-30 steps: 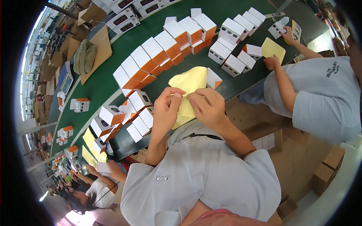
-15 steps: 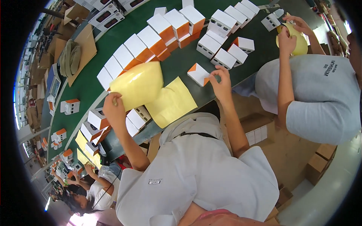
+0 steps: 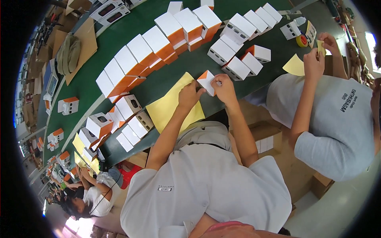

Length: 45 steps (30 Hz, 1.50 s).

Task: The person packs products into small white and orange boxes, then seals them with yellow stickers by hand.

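Observation:
A small white box with orange end panels stands on the dark green table in front of me. My right hand grips its right side between thumb and fingers. From the left, my left hand has its curled fingertips and thumb at the box's near left edge. Beneath my left hand and wrist a yellow sheet lies flat, partly hidden by my forearm. Left of the sheet, several white boxes with dark oval windows sit close together at the table edge.
A long curved row of white and orange boxes lines the far side. More boxes cluster at the right. A co-worker's hands hold a small yellow piece near a tape roll. Brown cardboard lies far left.
My left hand has let go of the raised yellow sheet and moved right to the small box. My right hand has closed in on the box. The co-worker's large yellow sheet has been lowered.

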Each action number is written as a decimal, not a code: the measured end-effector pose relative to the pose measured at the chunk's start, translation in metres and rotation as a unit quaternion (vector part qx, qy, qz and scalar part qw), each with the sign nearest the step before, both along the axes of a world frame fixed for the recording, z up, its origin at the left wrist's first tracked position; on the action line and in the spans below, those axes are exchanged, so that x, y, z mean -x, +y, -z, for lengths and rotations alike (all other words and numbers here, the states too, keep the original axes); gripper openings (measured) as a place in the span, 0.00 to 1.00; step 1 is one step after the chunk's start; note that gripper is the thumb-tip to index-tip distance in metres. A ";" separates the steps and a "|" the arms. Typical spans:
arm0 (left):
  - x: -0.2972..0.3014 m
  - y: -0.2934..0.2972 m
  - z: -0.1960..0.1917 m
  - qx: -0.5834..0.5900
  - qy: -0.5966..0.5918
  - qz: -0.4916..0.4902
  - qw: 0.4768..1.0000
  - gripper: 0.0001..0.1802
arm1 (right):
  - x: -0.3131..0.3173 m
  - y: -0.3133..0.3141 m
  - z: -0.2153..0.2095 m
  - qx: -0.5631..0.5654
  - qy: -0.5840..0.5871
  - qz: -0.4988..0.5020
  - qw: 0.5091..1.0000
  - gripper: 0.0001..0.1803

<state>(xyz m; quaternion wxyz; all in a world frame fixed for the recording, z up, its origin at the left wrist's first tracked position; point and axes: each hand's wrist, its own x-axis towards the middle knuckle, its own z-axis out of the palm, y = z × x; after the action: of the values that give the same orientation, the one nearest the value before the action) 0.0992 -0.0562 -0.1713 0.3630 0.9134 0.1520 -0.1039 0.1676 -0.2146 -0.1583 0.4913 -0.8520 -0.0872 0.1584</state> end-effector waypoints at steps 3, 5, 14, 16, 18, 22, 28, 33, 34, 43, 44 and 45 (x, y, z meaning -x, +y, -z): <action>-0.001 -0.006 -0.006 -0.101 -0.079 -0.078 0.989 0.29 | -0.001 -0.002 0.003 0.017 -0.034 -0.001 0.999 0.07; -0.002 0.002 -0.006 -0.084 -0.067 -0.053 0.993 0.39 | 0.001 -0.001 0.004 -0.001 -0.002 0.007 1.000 0.07; -0.008 0.007 0.006 -0.027 -0.168 0.100 0.980 0.43 | 0.000 0.011 -0.001 0.053 0.010 0.021 0.998 0.06; -0.008 0.005 0.007 -0.027 -0.176 0.097 0.979 0.43 | 0.001 0.010 0.005 0.046 -0.010 0.027 0.999 0.06; -0.007 0.003 0.008 -0.037 -0.181 0.090 0.979 0.43 | 0.001 0.010 0.006 0.039 -0.031 0.032 0.998 0.06; -0.006 0.004 0.006 -0.039 -0.173 0.088 0.980 0.42 | -0.002 0.008 0.000 0.012 0.026 0.058 0.998 0.05; -0.008 0.005 0.005 -0.038 -0.172 0.087 0.980 0.41 | -0.001 0.007 0.003 0.002 0.001 0.026 1.000 0.06; -0.011 0.005 0.004 -0.041 -0.165 0.095 0.981 0.42 | 0.004 -0.003 0.001 0.001 -0.021 -0.021 1.000 0.07; -0.010 0.005 0.003 -0.040 -0.164 0.093 0.981 0.42 | 0.004 -0.002 -0.004 -0.017 0.015 0.000 1.000 0.07; -0.009 0.004 0.004 -0.034 -0.170 0.088 0.981 0.42 | -0.003 0.003 0.003 0.020 0.000 -0.006 1.000 0.09; -0.009 0.004 0.004 -0.035 -0.162 0.090 0.982 0.42 | -0.005 0.003 0.004 0.030 0.016 -0.002 0.999 0.09; -0.008 0.004 0.003 -0.037 -0.152 0.092 0.983 0.41 | -0.005 0.003 0.004 0.031 0.017 -0.002 0.999 0.09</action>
<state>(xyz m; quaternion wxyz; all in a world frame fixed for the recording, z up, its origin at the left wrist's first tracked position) 0.1077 -0.0519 -0.1746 0.3371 0.9413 0.0144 0.0090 0.1725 -0.2112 -0.1620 0.4656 -0.8640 -0.0757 0.1760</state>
